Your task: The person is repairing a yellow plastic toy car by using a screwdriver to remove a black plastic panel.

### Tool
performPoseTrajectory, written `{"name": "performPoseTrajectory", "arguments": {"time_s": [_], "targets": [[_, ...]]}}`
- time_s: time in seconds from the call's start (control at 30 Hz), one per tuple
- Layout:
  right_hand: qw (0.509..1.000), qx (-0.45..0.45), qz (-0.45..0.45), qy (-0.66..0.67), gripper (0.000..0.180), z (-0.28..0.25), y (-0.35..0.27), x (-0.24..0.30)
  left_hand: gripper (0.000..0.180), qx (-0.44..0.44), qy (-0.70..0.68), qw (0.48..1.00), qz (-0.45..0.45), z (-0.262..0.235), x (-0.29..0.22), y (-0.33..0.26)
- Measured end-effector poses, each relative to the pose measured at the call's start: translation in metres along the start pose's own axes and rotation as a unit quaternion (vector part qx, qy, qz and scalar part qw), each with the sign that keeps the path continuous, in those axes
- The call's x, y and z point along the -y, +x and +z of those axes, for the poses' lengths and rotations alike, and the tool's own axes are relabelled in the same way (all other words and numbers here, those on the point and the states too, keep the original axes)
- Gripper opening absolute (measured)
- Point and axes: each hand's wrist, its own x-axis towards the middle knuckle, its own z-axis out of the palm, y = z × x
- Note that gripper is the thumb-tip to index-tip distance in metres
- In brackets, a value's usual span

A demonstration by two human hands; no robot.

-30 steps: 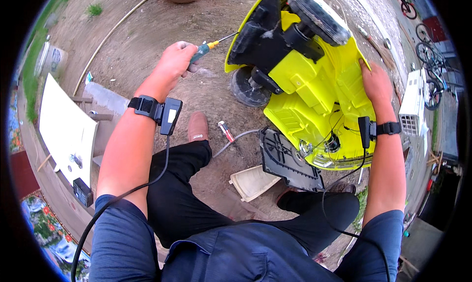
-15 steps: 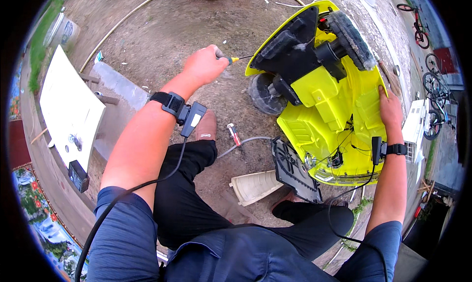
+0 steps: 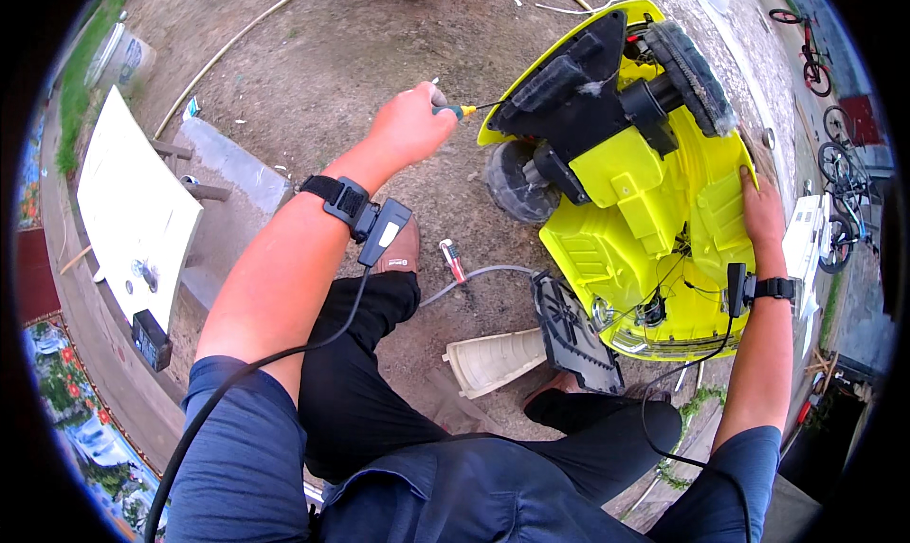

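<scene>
My left hand [image 3: 413,121] is closed round the handle of a screwdriver [image 3: 464,112] with a yellow and dark grip. Its thin shaft points right, toward the corner of a bright yellow ride-on toy car body [image 3: 621,178]; I cannot tell whether the tip touches it. The body is tipped over, showing its black underside panel [image 3: 569,79], one dusty black wheel [image 3: 687,79] at the top right and another wheel [image 3: 521,181] at its left. Thin wires hang inside the shell. My right hand [image 3: 761,211] grips the body's right edge.
A black ribbed plastic panel [image 3: 576,333] and an off-white plastic piece [image 3: 495,361] lie by my feet. Near them is a red and white tube [image 3: 452,259] beside a grey hose. At left, a curved white panel [image 3: 137,202] rests on a bench; several bicycles [image 3: 839,164] stand far right.
The toy car body has shifted slightly right, with my right hand still on its edge. My left hand and the screwdriver have also moved a little to the right.
</scene>
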Motion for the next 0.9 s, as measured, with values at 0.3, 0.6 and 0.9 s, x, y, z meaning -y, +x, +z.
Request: {"name": "performPoseTrajectory", "arguments": {"time_s": [0.3, 0.6, 0.9], "targets": [[0.999, -0.021, -0.019, -0.017, 0.05, 0.001, -0.002, 0.004, 0.034, -0.021, -0.009, 1.0, 0.014, 0.0, -0.004, -0.005], [0.999, -0.022, -0.034, -0.029, 0.051, 0.002, 0.001, -0.001, 0.027, -0.076, 0.088, 0.985, 0.126, 0.026, -0.005, -0.009], [0.999, -0.03, -0.019, -0.02, 0.052, 0.005, 0.002, -0.003, 0.024, -0.112, 0.277, 0.907, 0.295, 0.032, -0.009, -0.017]]}}
